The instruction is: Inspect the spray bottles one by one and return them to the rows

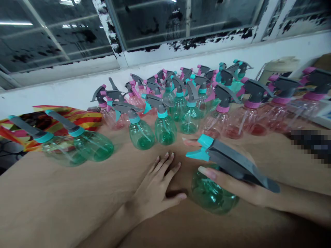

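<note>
My right hand (232, 182) is wrapped round the neck of a green spray bottle (210, 193) with a grey and turquoise trigger head, at the near right. Its nozzle points left and away; part of the grip is hidden under the head. My left hand (156, 186) lies flat on the wooden table (77, 206), fingers spread, just left of that bottle and holding nothing. Beyond the left hand stand two green spray bottles (165, 129) with turquoise collars. Two more green bottles (94, 146) lean or lie at the left.
Several clear pink spray bottles (234, 124) with pink collars stand at the right, more pink and green ones crowd the back. A colourful plastic bag (88, 117) lies at the left. Behind are a beige container (280, 69), a white wall (85, 79) and windows (155, 24).
</note>
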The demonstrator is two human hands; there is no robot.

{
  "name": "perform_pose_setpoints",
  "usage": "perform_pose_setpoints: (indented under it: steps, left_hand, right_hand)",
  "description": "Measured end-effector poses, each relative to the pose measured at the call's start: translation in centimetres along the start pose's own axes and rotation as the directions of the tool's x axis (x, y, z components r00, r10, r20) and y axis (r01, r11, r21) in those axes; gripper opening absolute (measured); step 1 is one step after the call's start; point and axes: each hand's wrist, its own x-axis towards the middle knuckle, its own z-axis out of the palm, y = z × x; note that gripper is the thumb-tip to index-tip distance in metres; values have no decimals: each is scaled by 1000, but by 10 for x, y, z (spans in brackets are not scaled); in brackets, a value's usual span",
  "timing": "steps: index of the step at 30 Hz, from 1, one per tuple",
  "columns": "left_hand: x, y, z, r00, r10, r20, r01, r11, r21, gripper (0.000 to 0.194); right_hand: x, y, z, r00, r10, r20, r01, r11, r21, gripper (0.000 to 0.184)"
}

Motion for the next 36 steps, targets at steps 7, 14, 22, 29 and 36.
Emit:
perform_pose_setpoints:
  steps: [7,14,22,29,36]
  left_hand:
    - [0,0,1,1000,-2,10,2,1000,-17,77]
    - [1,-1,2,1000,4,-16,-4,1000,-22,77]
    - [-1,-1,3,1000,-5,-9,4,1000,-20,75]
    - [-1,-2,4,1000,9,-26,-10,1000,-24,80]
    - [1,0,-1,1000,-4,-1,4,1000,-23,75]
  right_hand:
    - [0,-1,-1,996,83,40,-88,985,152,23]
    - [1,0,-1,998,46,33,-52,974,221,29]
    - [5,-3,-5,998,7,60,-17,988,156,20]
    - [-2,2,-5,996,33,84,-38,998,49,9]
    - [2,1,-4,997,-53,49,45,987,152,22]
